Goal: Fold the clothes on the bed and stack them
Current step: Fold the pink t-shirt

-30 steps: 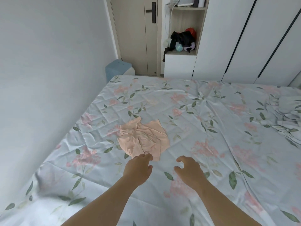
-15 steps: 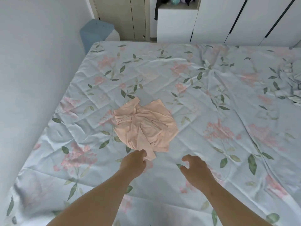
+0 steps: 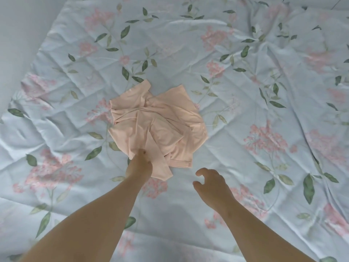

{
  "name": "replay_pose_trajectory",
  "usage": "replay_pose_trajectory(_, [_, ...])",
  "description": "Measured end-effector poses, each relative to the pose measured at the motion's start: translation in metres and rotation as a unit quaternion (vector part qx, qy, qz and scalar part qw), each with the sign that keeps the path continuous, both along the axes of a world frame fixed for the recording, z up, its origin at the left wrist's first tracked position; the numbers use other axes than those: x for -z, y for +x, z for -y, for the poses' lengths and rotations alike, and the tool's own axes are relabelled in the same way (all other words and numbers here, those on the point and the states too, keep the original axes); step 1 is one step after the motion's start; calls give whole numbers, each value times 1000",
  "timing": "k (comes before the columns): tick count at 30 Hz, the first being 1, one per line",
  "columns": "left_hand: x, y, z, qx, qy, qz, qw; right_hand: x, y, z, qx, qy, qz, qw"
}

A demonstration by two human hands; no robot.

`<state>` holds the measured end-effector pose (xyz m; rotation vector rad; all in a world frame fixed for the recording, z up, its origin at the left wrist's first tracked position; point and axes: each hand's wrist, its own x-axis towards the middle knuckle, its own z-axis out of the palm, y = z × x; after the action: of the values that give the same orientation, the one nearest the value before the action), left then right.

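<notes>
A crumpled peach garment (image 3: 160, 125) lies in a heap in the middle of the floral bed sheet (image 3: 255, 91). My left hand (image 3: 139, 164) is at the heap's near left edge, its fingers curled down into the cloth and gripping it; the fingertips are hidden. My right hand (image 3: 210, 184) hovers over the sheet just below and to the right of the garment, fingers loosely curled, holding nothing and not touching the cloth.
The pale blue sheet with pink flowers and green leaves fills the view and is creased all over. A grey wall (image 3: 17, 25) borders the bed at the upper left.
My head has tilted down and closer, so the door and wardrobe have left the view. My left hand has reached forward onto the garment's near edge; my right hand stays just short of it.
</notes>
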<state>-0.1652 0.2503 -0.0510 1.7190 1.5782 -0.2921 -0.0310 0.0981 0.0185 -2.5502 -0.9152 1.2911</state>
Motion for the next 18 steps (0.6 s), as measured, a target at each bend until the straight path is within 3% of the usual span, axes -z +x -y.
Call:
replay_pose_trajectory(4, [-3, 4, -3, -56, -18, -5, 998, 1, 4, 2, 9, -1, -15, 1000])
replay_pose_trajectory(8, [-35, 16, -9, -87, -13, 85, 992, -13, 9, 3, 22, 16, -25, 999])
replay_pose_trajectory(14, [-136, 29, -27, -97, 56, 217, 970, -66, 10, -4, 46, 81, -21, 995])
replay_pose_trajectory(18, [-223, 25, -25, -121, 69, 325, 935, -123, 7, 2, 27, 145, 6, 989])
